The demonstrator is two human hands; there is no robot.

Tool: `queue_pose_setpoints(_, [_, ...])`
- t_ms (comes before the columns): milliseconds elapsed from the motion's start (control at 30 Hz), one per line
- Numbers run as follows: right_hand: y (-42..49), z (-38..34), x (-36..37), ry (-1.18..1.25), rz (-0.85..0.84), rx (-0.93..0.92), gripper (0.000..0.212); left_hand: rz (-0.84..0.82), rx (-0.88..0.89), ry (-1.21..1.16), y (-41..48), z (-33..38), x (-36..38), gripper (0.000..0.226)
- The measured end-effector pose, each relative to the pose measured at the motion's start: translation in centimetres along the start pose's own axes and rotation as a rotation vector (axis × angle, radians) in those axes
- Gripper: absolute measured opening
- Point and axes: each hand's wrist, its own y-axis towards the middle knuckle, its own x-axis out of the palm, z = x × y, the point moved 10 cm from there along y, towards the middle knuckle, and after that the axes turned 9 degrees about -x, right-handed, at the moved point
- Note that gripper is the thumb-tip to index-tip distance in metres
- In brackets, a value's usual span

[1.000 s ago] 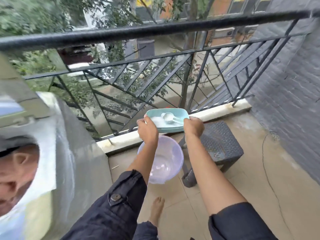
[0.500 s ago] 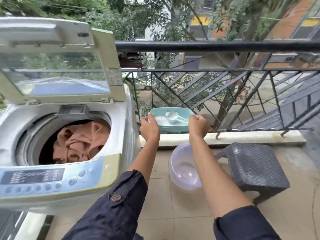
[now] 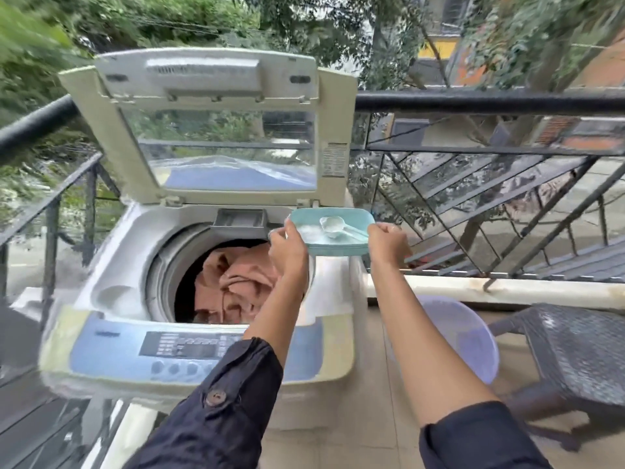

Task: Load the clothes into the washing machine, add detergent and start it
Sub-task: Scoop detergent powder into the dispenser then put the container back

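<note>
Two grips, my left hand (image 3: 287, 247) and right hand (image 3: 387, 243), pinch the ends of the detergent tub (image 3: 338, 249) above the right rear corner of the washing machine (image 3: 216, 350). Clothes (image 3: 236, 282) fill its drum. I judge this the detergent step; next, one hand must free itself for the scoop (image 3: 333, 226).

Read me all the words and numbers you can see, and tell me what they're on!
None can be read.
Sticker on the lid: print too small to read.
Control panel of the washing machine: labels too blurred.
Small mark at the panel's left end: blurred.
</note>
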Motion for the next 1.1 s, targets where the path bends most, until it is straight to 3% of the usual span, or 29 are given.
queue_pose_setpoints(267, [-4.3, -1.3, 11.3, -0.059, 0.015, 0.043, 0.027, -0.036, -0.029, 0.065, 10.1, 0.8, -7.2, 0.044])
queue_pose_setpoints(500, [-7.0, -1.6, 16.2, -0.127, 0.004, 0.045, 0.022, -0.078, -0.01, 0.109, 14.9, 0.6, -10.3, 0.046])
queue_pose_setpoints(567, [-7.4, -2.5, 17.2, -0.222, -0.004, -0.019, 0.027, -0.1, -0.002, 0.108, 15.9, 0.1, -10.7, 0.046])
queue_pose_setpoints(733, [-8.6, -6.6, 20.7, -0.591, -0.104, -0.435, 0.035, -0.186, 0.048, 0.12, 17.7, -0.9, -10.8, 0.047])
queue_pose_setpoints(933, [-9.3, -4.2, 24.9, -0.952, -0.387, -0.358, 0.033, -0.292, 0.097, 0.071, 18.8, -1.6, -10.3, 0.045])
queue_pose_setpoints(1100, [-10.2, -4.8, 26.8, -0.867, -0.44, -0.522, 0.027, -0.345, 0.071, 0.012, 20.5, -2.6, -9.6, 0.044])
